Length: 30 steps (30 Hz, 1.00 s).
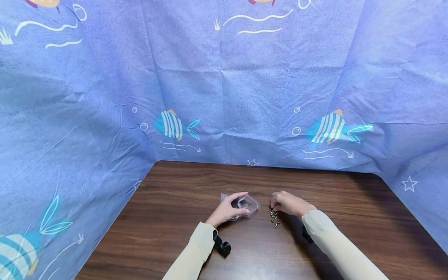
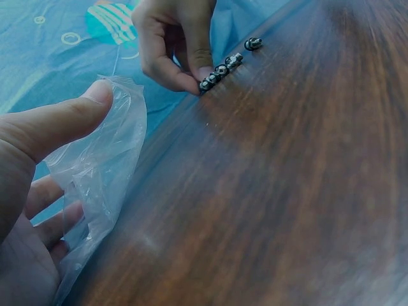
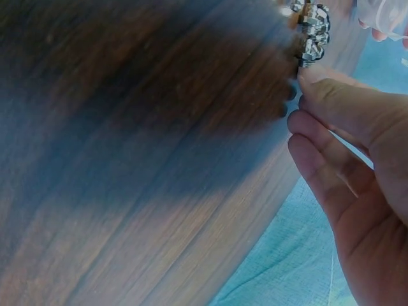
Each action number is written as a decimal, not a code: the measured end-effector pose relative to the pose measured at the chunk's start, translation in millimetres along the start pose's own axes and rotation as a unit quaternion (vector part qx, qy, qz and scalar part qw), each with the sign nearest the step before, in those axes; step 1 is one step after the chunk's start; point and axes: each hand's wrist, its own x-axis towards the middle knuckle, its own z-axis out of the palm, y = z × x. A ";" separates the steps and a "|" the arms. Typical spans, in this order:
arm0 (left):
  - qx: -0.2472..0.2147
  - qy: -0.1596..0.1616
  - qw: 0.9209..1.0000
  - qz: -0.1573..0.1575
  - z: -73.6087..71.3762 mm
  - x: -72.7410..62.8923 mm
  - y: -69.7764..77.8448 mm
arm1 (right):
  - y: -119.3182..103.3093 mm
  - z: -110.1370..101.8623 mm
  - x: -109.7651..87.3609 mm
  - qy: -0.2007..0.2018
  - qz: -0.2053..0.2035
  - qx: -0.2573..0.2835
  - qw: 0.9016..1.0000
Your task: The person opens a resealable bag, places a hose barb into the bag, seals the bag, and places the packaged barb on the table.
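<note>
My left hand [image 1: 225, 212] holds a clear plastic bag [image 2: 105, 169] between the thumb on one side and the fingers on the other. The bag's mouth is spread into a rounded opening that faces right in the head view. To the right, my right hand [image 1: 289, 203] reaches down to a small cluster of shiny metal fittings [image 1: 273, 214] on the table. Its thumb and forefinger pinch at the fitting [image 3: 307, 61] on the cluster's near end; the fingertips partly hide it. One fitting [image 2: 254, 43] lies slightly apart from the others.
The brown wood-grain table [image 1: 168, 186] has a rounded far edge. Behind it and to both sides hangs a blue curtain [image 1: 252, 97] printed with fish. A black camera strap [image 1: 221, 245] sits on my left wrist.
</note>
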 end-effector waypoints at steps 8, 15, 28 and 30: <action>-0.003 0.001 1.000 -0.002 0.3 0.6 -1.0 | 0.0 2.3 -0.4 0.002 -0.014 -0.005 1.000; -0.014 0.006 1.000 0.001 1.2 0.8 -2.6 | -4.4 -0.5 -1.2 -0.021 0.021 -0.002 1.000; -0.029 0.001 1.000 0.001 -5.3 -8.3 27.8 | -8.2 -9.3 1.4 -0.011 0.033 -0.009 0.999; -0.026 0.003 1.000 0.003 -3.6 -5.0 18.9 | -7.8 -11.3 3.9 -0.010 0.039 -0.015 0.999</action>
